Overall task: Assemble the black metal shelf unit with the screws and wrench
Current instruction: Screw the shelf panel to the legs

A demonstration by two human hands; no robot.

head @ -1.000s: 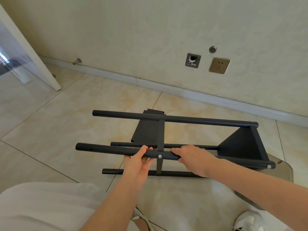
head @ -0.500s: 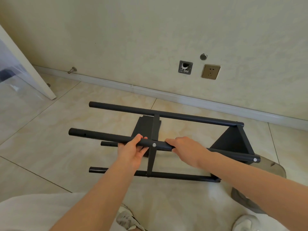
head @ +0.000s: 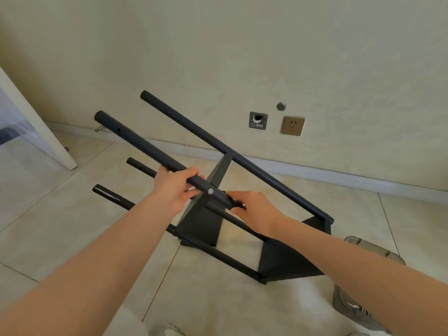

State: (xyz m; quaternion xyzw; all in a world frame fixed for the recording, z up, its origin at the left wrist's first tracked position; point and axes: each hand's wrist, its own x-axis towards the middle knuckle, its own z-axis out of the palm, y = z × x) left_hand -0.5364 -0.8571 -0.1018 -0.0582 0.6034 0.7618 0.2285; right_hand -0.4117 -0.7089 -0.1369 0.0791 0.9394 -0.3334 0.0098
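Left hand [head: 173, 190], right hand [head: 255, 210] grip post [head: 135, 141]; lower end hidden.

We count four black poles [head: 232, 154], two black shelf panels [head: 201, 224] and one silver screw head [head: 210, 191]. We count one left hand [head: 174, 190] and one right hand [head: 257, 209], two in all. On the wall [head: 242, 44] we count one gold socket [head: 292, 126], one square metal plate [head: 258, 120] and one round cap [head: 281, 106]. On the floor [head: 60, 226] we count one grey translucent container [head: 363, 299].
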